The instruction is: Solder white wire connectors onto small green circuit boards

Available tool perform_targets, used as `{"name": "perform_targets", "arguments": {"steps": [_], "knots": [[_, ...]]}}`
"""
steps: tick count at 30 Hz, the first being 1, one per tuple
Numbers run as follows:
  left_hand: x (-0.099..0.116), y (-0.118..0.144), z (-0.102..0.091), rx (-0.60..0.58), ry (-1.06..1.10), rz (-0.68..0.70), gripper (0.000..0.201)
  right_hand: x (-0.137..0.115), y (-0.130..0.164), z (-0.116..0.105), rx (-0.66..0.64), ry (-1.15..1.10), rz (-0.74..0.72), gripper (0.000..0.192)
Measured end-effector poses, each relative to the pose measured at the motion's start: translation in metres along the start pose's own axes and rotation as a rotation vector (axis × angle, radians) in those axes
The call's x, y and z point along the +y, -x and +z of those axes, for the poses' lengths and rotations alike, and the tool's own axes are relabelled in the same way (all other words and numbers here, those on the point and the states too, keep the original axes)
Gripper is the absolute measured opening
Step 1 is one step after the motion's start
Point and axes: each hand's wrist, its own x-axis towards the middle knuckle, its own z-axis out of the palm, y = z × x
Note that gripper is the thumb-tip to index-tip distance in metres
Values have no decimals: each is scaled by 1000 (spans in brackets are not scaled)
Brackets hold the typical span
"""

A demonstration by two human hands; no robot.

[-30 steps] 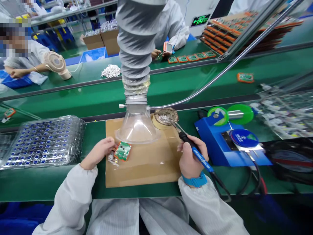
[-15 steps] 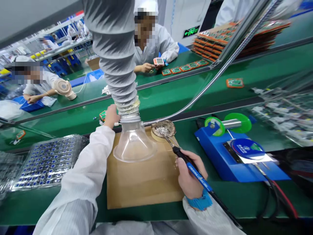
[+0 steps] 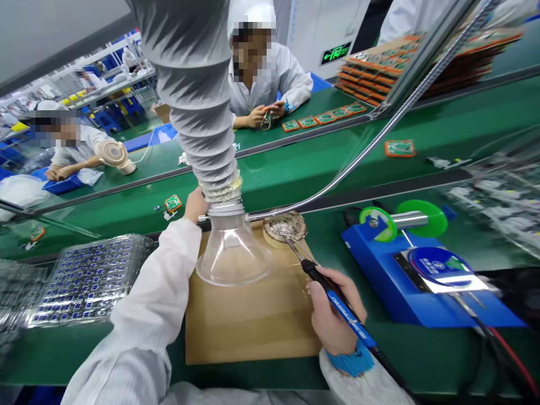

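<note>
right hand (image 3: 333, 315) | soldering iron (image 3: 337, 301) tip up-left (axis diagonal) toward tip cleaner (image 3: 284, 228)

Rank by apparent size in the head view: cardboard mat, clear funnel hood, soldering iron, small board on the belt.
1. Cardboard mat
2. Funnel hood
3. Soldering iron, nearer the camera, so unsure against the hood
4. Small board

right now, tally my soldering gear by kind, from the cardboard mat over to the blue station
cardboard mat: 1
clear fume funnel: 1
tip cleaner: 1
soldering iron: 1
blue station: 1
green spool discs: 2
total: 7
</note>
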Motion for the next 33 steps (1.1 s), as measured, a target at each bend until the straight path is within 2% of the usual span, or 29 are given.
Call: {"name": "perform_targets", "arguments": {"steps": [2, 4, 7, 9, 11, 12, 16, 18, 21, 24, 26, 30, 33], "knots": [[-19, 32, -15, -7, 35, -130, 24, 0, 0, 0, -2, -9, 17, 22], [-36, 76, -27, -47, 134, -263, 21, 1, 1, 0, 1, -10, 33, 25], [-48, 145, -35, -224, 475, -479, 24, 5, 4, -4, 16, 5, 54, 28], [-41, 184, -30, -389, 680, -541, 28, 7, 10, -9, 35, 11, 72, 29], [-25, 211, -19, -495, 675, -462, 25, 7, 18, -15, 53, 36, 83, 31], [-15, 221, -13, -493, 598, -377, 22, 6, 23, -18, 62, 60, 82, 31], [16, 249, 2, -237, 10, -15, 22, -10, 45, -17, 19, 162, 59, 31], [19, 260, 1, -179, -210, 41, 29, -19, 57, -7, -101, 170, 49, 31], [13, 275, -10, -148, -325, 45, 35, -27, 74, 16, -372, 107, 15, 35], [0, 292, -34, -83, -308, 54, 34, -25, 86, 37, -643, 40, -60, 40], [-13, 301, -59, -17, -280, 58, 27, -22, 90, 45, -759, 49, -99, 40], [-62, 299, -125, 219, -305, -59, 19, -16, 88, 43, -800, 148, -109, 42], [-112, 280, -173, 321, -491, -198, 24, -11, 84, 37, -790, 192, -83, 42]]}}
